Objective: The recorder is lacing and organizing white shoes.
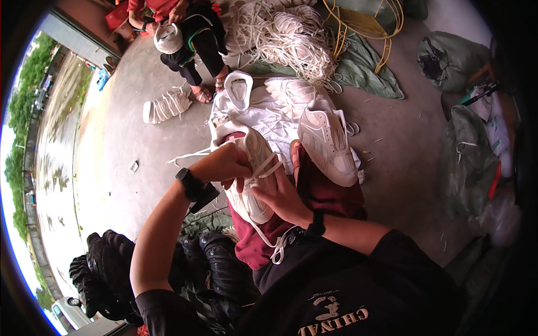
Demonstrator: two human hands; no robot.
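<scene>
A light beige and white sneaker (261, 147) rests over my lap, toe toward me. My left hand (237, 163) is closed at its left side, fingers curled in; whatever they pinch is hidden. My right hand (284, 197) grips the sneaker from the right, thumb across the front and fingers by a pale lace strand. A loose white shoelace (263, 238) trails from the shoe toward my shirt, and another lace end (190, 155) sticks out left of my wrist. To the right lies a second beige sneaker (330, 144) with bare eyelets.
Ahead, white cloth (269, 115) lies under more pale shoes (238, 92). Beyond is a heap of white laces (291, 42). Another person (178, 33) sits far left with a shoe. A lace-wrapped bundle (167, 107) lies on the floor. Black wrapped bundles (224, 263) are at my left; green sacks (468, 162) stand right.
</scene>
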